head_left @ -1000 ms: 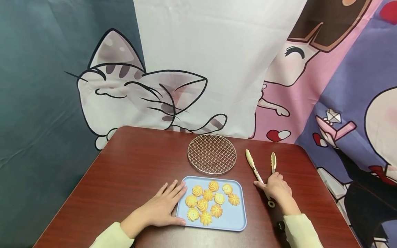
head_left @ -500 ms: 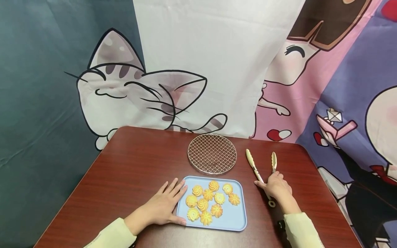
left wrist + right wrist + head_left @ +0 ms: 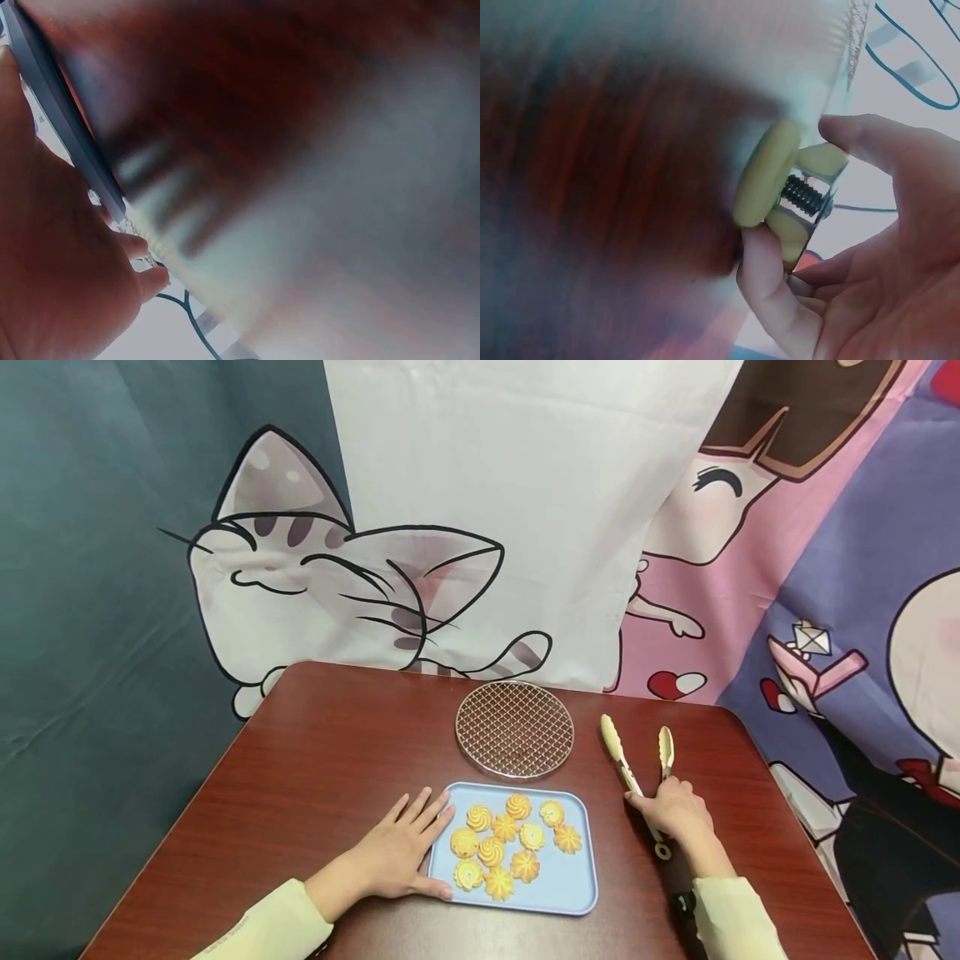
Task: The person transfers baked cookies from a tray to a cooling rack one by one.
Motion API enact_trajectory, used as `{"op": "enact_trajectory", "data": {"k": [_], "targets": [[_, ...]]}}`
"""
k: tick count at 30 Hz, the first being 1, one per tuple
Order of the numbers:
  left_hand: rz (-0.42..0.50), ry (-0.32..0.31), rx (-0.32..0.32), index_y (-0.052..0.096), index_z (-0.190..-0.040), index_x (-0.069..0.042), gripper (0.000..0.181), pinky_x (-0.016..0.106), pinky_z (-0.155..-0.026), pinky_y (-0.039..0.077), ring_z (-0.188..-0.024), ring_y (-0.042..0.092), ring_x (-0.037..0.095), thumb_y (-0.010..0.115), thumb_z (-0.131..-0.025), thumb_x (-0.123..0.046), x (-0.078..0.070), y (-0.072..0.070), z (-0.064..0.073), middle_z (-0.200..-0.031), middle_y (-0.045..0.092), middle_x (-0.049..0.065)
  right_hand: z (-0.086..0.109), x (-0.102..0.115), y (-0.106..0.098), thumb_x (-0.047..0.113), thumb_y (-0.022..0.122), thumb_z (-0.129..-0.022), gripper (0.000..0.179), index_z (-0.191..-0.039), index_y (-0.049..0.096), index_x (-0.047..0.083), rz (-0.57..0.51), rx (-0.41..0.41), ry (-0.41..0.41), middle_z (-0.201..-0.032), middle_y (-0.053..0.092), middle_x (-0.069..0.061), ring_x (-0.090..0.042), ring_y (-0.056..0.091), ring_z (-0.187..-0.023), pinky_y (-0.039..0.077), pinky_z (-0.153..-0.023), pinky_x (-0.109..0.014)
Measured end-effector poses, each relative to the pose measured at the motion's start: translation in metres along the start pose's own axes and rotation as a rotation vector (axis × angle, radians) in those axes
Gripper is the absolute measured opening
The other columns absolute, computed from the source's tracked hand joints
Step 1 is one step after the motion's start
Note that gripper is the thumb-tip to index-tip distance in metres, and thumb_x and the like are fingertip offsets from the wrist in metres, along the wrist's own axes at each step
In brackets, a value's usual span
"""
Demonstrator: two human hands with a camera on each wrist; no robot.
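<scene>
My left hand (image 3: 393, 853) lies with fingers spread at the left side of a light blue tray (image 3: 558, 893), its fingertips over the rim and its thumb at the lower left corner. Several piped butter cookies (image 3: 491, 852) rest on the tray. In the left wrist view the tray's side (image 3: 64, 112) runs along the hand. To the right of the tray, my right hand (image 3: 678, 817) holds cream-tipped tongs (image 3: 612, 742) by their arms, thumb on one side and fingers on the other. The tongs' arms are spread, tips pointing away. Their spring (image 3: 804, 195) shows in the right wrist view.
A round wire rack (image 3: 514, 729) lies behind the tray, close to the far edge of the brown table (image 3: 322, 752). Beyond the table hangs a printed cloth backdrop (image 3: 480, 460) with cartoon figures.
My right hand and the tongs have shifted slightly right, and the thumb sits closer in against the tongs' left arm. My left hand and the tray stay together; the head view has tilted slightly.
</scene>
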State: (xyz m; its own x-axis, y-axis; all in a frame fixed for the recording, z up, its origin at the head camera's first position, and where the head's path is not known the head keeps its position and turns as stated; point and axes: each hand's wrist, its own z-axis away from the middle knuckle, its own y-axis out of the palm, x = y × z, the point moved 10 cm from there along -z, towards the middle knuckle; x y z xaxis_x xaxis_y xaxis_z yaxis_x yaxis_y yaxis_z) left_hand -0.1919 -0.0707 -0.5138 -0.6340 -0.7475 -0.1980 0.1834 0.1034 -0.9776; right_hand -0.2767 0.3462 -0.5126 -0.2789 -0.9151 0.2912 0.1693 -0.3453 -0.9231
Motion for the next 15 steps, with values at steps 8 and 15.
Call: {"op": "enact_trajectory", "data": {"k": [8, 15], "targets": [[-0.056, 0.032, -0.033, 0.033, -0.159, -0.007, 0.107, 0.062, -0.118, 0.024, -0.151, 0.023, 0.043, 0.049, -0.084, -0.082, -0.005, -0.007, 0.000, -0.166, 0.026, 0.016, 0.008, -0.018, -0.017, 0.054, 0.061, -0.092, 0.092, -0.135, 0.034, -0.022, -0.113, -0.088, 0.008, -0.112, 0.038, -0.038, -0.056, 0.056, -0.092, 0.049, -0.076, -0.063], [-0.082, 0.030, -0.034, 0.032, -0.159, -0.009, 0.106, 0.061, -0.120, 0.022, -0.152, 0.022, 0.042, 0.047, -0.085, -0.083, -0.003, -0.004, 0.000, -0.166, 0.026, 0.015, 0.026, -0.026, -0.040, 0.057, 0.060, -0.094, 0.093, -0.145, 0.032, -0.015, -0.206, -0.224, -0.028, -0.125, 0.038, -0.039, -0.057, 0.052, -0.105, 0.045, -0.084, -0.067]]}}
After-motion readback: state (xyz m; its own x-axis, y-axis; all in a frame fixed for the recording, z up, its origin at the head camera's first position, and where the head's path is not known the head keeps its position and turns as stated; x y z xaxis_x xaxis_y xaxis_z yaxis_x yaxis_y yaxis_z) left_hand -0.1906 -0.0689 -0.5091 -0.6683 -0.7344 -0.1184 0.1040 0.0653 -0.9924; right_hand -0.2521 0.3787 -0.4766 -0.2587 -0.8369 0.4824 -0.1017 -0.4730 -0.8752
